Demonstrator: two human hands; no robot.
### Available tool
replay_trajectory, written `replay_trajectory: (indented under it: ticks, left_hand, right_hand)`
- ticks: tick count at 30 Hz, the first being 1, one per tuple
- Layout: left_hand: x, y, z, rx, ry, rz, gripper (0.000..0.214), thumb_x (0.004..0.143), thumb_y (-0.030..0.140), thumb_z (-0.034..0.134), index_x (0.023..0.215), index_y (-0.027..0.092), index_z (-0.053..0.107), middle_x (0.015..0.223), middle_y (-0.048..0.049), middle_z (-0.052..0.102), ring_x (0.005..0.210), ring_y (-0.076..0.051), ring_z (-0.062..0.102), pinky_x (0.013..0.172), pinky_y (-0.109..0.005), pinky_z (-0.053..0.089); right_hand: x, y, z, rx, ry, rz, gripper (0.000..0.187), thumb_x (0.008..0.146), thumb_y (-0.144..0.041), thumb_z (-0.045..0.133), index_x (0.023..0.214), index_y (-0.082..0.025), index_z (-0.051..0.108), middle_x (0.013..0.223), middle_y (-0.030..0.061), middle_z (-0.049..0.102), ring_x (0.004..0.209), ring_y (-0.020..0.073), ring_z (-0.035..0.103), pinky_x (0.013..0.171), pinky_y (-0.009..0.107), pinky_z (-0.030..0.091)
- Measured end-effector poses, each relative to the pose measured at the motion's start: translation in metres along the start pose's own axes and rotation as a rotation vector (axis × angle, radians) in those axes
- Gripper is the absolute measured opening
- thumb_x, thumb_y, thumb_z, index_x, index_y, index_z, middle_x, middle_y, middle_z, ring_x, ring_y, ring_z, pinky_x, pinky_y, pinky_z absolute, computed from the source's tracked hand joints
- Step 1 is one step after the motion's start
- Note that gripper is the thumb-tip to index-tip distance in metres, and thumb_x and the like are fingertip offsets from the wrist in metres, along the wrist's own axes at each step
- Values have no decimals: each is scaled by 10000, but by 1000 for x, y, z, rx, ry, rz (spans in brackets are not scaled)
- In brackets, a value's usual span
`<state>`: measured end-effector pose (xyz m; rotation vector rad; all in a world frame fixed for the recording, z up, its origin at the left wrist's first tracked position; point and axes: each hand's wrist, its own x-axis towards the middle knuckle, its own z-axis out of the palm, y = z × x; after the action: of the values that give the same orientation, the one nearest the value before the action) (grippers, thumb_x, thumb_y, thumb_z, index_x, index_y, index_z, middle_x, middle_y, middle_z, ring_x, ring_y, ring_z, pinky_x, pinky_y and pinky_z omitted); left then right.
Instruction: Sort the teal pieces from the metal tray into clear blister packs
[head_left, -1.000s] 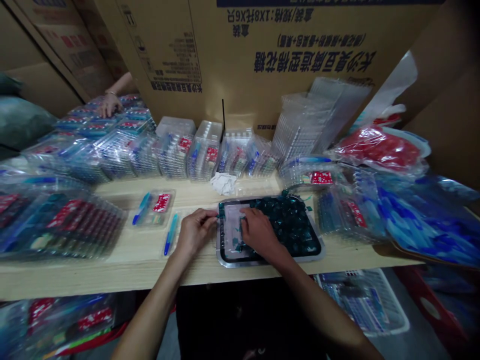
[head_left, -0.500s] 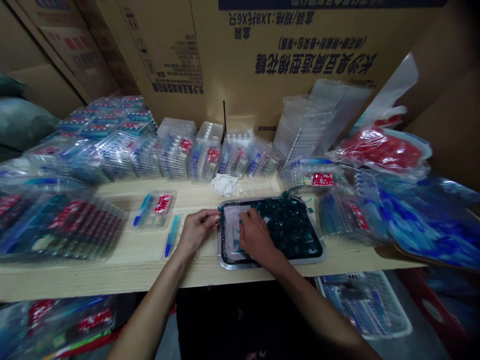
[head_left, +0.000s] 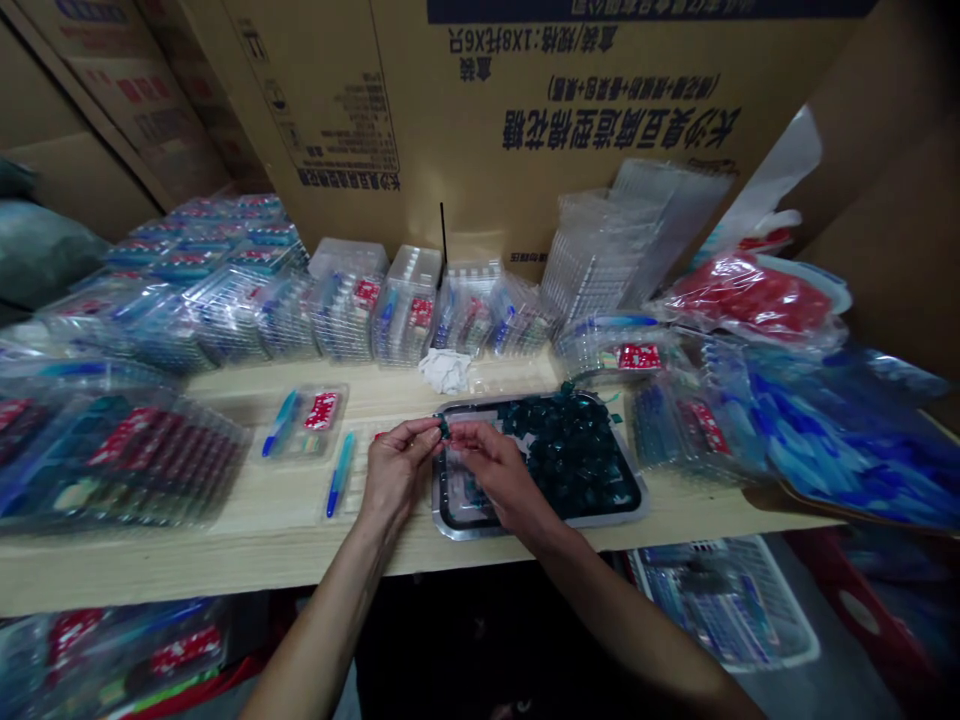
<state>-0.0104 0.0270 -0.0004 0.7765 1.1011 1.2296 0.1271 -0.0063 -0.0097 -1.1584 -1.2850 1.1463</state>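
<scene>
My left hand (head_left: 401, 462) is closed in a pinch on a small dark green, shiny piece (head_left: 444, 428) at the left rim of a tray. Against the same piece, the fingertips of my right hand (head_left: 496, 468) are pressed together. Beneath my right hand lies the metal-edged tray (head_left: 459, 530), with many loose dark green pieces (head_left: 574, 455) heaped over its right part. Left of my hands, a blue pen-shaped item (head_left: 341, 475) lies in a clear plastic tray. Farther left is another clear pack (head_left: 306, 420) holding a similar blue item and a red packet.
Stacked clear packs (head_left: 150, 450) stand at the left, with more rows along the back. Crumpled white paper (head_left: 445, 370) lies behind the tray. Blue plastic items (head_left: 840, 430) and a bag of red items (head_left: 757, 300) are at the right. A large carton (head_left: 420, 130) stands behind.
My right hand has moved left and up from over the tray to my left hand's fingertips. Both hands now meet at the small dark green piece.
</scene>
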Motion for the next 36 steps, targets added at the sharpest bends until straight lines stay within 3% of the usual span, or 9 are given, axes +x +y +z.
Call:
replay_trajectory:
  ticks: [7,15,18,21,24,27,32,36]
  left_hand:
    - [-4,-7,3,85,66,166,351,587,358,876,853,162,757,799,-24,739,708,-128,640,725,-268,512]
    - [-7,-4,-1,222,-27,189,286,635,344,839,857,175,775,751,-15,726,684,-134,618,680,-252,491]
    - [-5,1,-10,332,-68,222,278,693,371,803,897,185,774,788,-26,741,699,-149,634,695,-263,498]
    - [1,7,-25,546,-124,332,216,778,356,731,920,198,773,860,-48,752,770,-180,662,738,-288,508]
    - [9,7,-35,839,-245,524,146,837,258,647,892,215,775,877,-61,739,822,-190,671,766,-296,507]
    - [14,-2,-35,1053,-376,636,213,871,183,571,917,224,774,906,-73,727,813,-182,672,738,-287,509]
    - [17,-18,-30,1295,-460,739,255,911,175,525,935,229,773,894,-68,709,779,-164,648,658,-258,481]
    - [15,-22,-32,1288,-439,789,244,948,226,508,987,214,748,933,-72,714,843,-184,659,728,-284,508]
  right_hand:
    - [-2,-5,1,-151,7,-126,431,790,-95,447,1153,-211,648,1140,56,690,1039,163,650,966,325,495]
    - [7,5,-2,12,34,-29,291,749,-136,480,917,-182,714,987,56,716,943,180,670,891,327,521]
    - [12,9,-11,52,34,31,315,777,-143,474,986,-186,706,970,52,724,885,176,683,835,324,539]
    - [14,12,-36,-184,67,-1,400,807,-105,445,1122,-205,671,1000,45,726,876,166,683,843,338,537]
    - [12,12,-67,-571,116,-82,378,823,-66,431,1071,-179,693,1035,77,718,964,184,661,921,362,502]
    - [8,9,-87,-760,112,-111,363,835,-46,426,1040,-158,703,1033,93,711,989,191,653,933,348,487]
    - [4,8,-93,-858,40,-82,358,864,-32,416,1035,-173,697,1028,78,706,977,180,644,902,311,474]
    - [4,5,-80,-1095,-108,-38,396,845,-24,441,1132,-169,672,1071,114,659,991,226,594,886,341,430]
